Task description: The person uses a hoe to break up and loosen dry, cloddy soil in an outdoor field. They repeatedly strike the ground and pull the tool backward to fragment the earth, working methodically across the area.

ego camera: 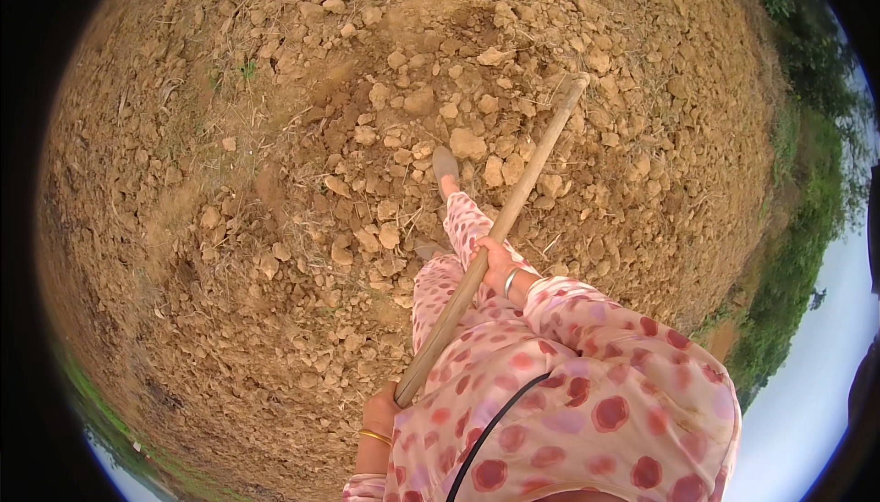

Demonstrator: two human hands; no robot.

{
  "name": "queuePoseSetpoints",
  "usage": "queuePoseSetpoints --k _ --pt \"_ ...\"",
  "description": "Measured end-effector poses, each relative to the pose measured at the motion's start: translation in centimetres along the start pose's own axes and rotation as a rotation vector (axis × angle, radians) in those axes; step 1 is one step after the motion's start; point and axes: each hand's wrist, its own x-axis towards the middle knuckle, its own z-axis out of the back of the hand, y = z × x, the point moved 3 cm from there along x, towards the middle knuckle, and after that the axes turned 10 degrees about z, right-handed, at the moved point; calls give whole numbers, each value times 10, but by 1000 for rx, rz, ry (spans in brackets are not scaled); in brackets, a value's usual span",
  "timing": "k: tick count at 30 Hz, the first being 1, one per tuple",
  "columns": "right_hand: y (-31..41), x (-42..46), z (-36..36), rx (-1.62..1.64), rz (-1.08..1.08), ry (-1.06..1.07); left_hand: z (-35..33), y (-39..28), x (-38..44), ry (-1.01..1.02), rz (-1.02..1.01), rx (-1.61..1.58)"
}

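A long-handled hoe [526, 182] slants across my body, its pale wooden shaft running from lower left to upper right. My right hand [496, 267], with a silver bangle at the wrist, is wrapped around the middle of the shaft. Down at the near end, my left hand [379, 408] grips the butt beside my hip; a yellow bangle circles that wrist. The far end of the hoe is over the clods, and its head is hard to make out against the similarly coloured soil.
Dry brown clods [468, 144] and straw cover the tilled ground all around. One shoe [445, 161] rests ahead among the clods; the other shoe [430, 249] is partly hidden by my trouser leg. A black cord [491, 426] crosses my spotted shirt. Green bushes [790, 296] line the right edge.
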Motion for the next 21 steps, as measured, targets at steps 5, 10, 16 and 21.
queuePoseSetpoints --k 5,10,16,21 --pt "17 -28 16 48 55 75 -28 15 27 -134 -128 31" --pt "95 -26 42 74 315 92 -55 -34 77 -239 -330 30" --pt "153 -27 55 -2 560 107 -29 -128 67 -140 -418 24" --pt "108 28 85 3 360 -12 -30 -126 44 -58 -410 70"
